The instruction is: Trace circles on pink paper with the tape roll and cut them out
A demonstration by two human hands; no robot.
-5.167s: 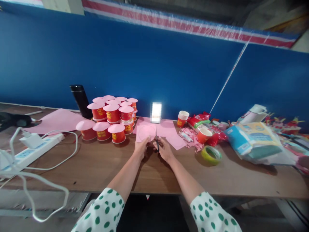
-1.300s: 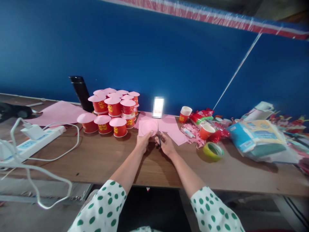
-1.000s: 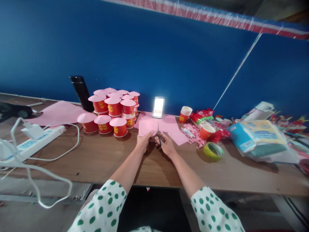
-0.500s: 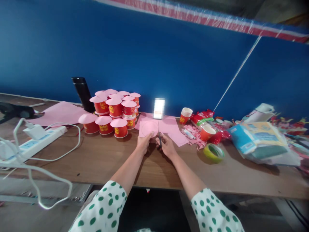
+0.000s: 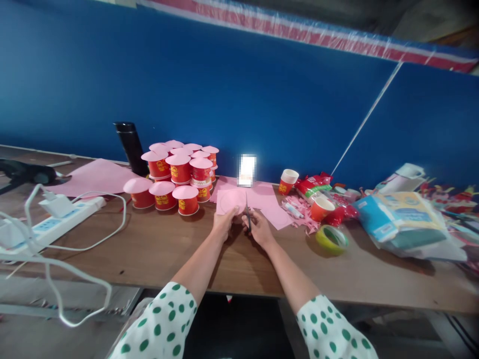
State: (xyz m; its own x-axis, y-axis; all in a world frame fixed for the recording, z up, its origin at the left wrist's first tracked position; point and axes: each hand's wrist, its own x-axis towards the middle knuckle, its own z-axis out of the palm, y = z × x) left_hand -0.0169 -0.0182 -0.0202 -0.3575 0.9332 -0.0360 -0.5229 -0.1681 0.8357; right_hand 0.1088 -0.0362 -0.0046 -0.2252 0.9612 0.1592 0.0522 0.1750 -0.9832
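Note:
My left hand (image 5: 224, 223) pinches the near edge of a small pink paper sheet (image 5: 229, 200) with a circle drawn on it, held just above the wooden table (image 5: 157, 247). My right hand (image 5: 258, 228) is closed around a pair of scissors (image 5: 247, 213), whose blades point away from me along the sheet's right edge. More pink paper (image 5: 266, 199) lies flat beneath and to the right of the held sheet.
Several red cups with pink paper tops (image 5: 178, 174) stand left of my hands, a black flask (image 5: 129, 148) behind them. A power strip (image 5: 56, 223) with cables lies far left. A yellow-green tape roll (image 5: 331, 238), red cups (image 5: 319, 208), scraps and a blue packet (image 5: 396, 219) lie to the right.
Both hands keep their grip on the paper and the scissors in the same spot. The view has shifted slightly; nothing on the table has moved.

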